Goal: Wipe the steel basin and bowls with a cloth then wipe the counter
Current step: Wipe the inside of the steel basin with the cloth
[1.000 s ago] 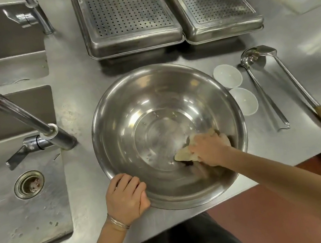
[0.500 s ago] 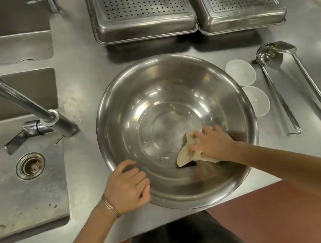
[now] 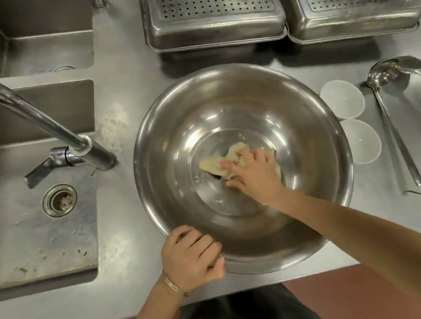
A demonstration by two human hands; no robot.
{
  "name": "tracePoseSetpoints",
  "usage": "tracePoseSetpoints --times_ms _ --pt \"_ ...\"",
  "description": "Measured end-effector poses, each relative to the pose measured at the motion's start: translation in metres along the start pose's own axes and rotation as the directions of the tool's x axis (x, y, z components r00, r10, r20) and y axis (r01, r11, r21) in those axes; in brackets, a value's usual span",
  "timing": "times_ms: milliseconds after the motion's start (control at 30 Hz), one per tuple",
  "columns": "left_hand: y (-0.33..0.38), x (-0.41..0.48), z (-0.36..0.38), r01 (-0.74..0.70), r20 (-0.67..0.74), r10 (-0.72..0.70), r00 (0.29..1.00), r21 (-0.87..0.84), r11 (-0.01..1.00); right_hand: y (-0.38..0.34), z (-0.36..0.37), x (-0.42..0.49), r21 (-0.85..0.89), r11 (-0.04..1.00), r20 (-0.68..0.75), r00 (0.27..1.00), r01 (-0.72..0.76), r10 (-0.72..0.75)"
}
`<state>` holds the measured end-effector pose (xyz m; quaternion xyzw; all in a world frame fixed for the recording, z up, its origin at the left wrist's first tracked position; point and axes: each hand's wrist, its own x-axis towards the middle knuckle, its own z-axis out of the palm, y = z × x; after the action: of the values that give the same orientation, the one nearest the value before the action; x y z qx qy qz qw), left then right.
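Centrally, the right hand [image 3: 255,177], fingers spread nearly flat, presses a pale cloth [image 3: 211,165] onto the floor of the steel basin [image 3: 172,138]. The left hand [image 3: 192,259] curls around the basin's near rim. The basin sits on the counter [image 3: 120,96], beside a sink [image 3: 36,238].

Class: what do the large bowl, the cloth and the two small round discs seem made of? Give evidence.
Large bowl: polished steel, mirror glints. Cloth: soft fabric, crumpled folds. Discs: probably frosted plastic, translucent whitish.
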<state>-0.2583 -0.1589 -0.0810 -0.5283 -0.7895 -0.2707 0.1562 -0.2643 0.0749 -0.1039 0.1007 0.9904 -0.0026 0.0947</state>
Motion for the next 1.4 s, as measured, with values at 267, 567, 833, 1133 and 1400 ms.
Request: tracePoseSetpoints --times_ms 267,567,833,1133,1400 --pt "-0.032 0.003 -0.015 -0.055 0.049 0.059 0.997 -0.07 0.996 0.073 0.018 -0.022 -0.269 0.552 0.029 0.58 0.789 -0.814" --pt "-0.018 0.01 -0.01 0.041 0.018 -0.04 0.999 -0.054 0.998 -0.034 0.006 0.027 0.012 0.997 0.011 0.997 -0.072 0.072" --pt "-0.022 0.012 -0.014 0.025 0.037 -0.023 0.999 -0.044 0.999 0.034 -0.017 -0.036 -0.003 0.812 0.311 0.772 0.583 -0.554" --pt "-0.016 0.014 -0.009 0.063 -0.001 -0.063 0.998 -0.002 0.998 0.028 -0.025 0.036 -0.196 0.977 0.178 0.983 0.086 -0.051" --pt "-0.015 0.011 -0.007 0.052 -0.013 -0.051 0.999 0.042 0.998 0.004 0.004 -0.038 -0.094 0.7 0.173 0.704 0.708 -0.689"
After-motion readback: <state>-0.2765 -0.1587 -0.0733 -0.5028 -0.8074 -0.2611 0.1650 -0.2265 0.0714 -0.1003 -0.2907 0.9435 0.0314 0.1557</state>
